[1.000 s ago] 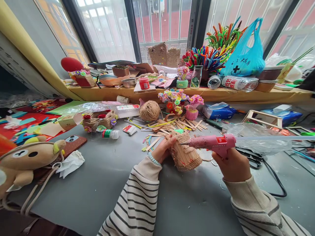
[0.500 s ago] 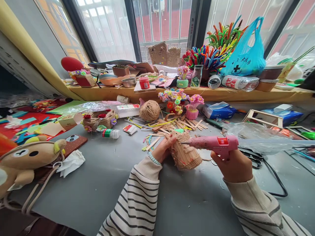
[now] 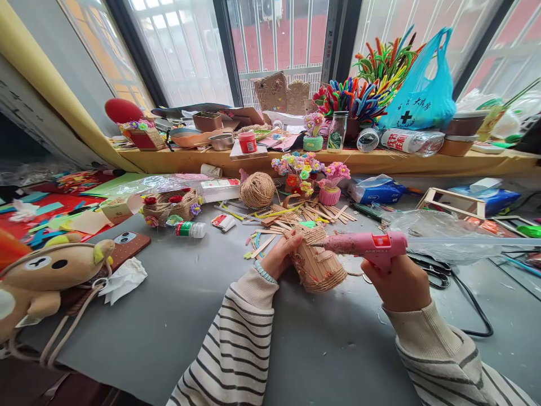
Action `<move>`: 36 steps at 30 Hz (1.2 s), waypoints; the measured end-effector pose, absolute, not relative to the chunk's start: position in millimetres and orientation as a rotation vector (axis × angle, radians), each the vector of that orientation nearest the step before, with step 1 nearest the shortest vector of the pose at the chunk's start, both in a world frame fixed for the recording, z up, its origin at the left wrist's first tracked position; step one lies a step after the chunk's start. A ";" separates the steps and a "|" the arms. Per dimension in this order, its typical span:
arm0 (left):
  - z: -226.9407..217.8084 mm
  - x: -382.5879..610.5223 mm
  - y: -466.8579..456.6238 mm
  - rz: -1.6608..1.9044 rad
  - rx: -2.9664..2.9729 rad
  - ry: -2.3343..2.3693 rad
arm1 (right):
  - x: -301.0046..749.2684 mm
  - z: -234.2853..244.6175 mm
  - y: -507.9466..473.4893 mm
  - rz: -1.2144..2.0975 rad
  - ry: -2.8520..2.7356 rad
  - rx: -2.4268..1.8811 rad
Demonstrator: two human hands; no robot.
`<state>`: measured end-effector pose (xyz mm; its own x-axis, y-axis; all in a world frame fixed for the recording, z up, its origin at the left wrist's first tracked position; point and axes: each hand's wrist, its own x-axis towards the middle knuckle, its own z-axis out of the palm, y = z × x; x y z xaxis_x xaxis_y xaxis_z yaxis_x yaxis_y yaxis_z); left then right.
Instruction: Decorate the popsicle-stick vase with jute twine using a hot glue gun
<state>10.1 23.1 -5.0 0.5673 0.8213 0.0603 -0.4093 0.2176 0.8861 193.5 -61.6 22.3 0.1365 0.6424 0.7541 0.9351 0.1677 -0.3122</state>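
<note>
My left hand (image 3: 281,255) grips the upper left side of a small pot (image 3: 319,265) made of wooden craft sticks, with twine wound round both ends. The pot is tilted above the grey table (image 3: 203,338). In my right hand (image 3: 401,282) is a pink hot glue gun (image 3: 372,246), my fingers wrapped round its handle. Its nozzle points left and meets the pot near the upper twine band; whether glue is coming out is too small to tell. A long clear glue stick (image 3: 456,242) juts from the back of the gun.
Behind the pot lie loose craft sticks (image 3: 333,212) and a ball of twine (image 3: 257,190). Scissors (image 3: 437,275) and a black cable (image 3: 475,307) are at right. A plush bear (image 3: 59,270), a phone (image 3: 131,242) and a crumpled tissue (image 3: 124,279) sit at left. Crafts crowd the windowsill (image 3: 203,163).
The glue gun and my right hand have shifted slightly left along the pot's upper band. My left hand and the pot stay almost still.
</note>
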 end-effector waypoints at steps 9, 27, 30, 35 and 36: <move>-6.0 9.8 24.2 0.896 1.042 0.489 | 190.8 27.6 -62.1 -0.377 -1.583 -1.509; -5.4 9.2 23.5 0.899 1.047 0.455 | 200.7 16.6 -60.0 -0.335 -1.571 -1.596; -6.8 8.7 24.2 0.897 1.048 0.449 | 198.9 19.5 -60.7 -0.307 -1.574 -1.589; -7.0 8.2 24.6 0.891 1.058 0.449 | 196.0 23.2 -62.5 -0.321 -1.581 -1.576; -6.5 8.3 24.4 0.889 1.060 0.450 | 196.0 22.7 -62.8 -0.316 -1.571 -1.586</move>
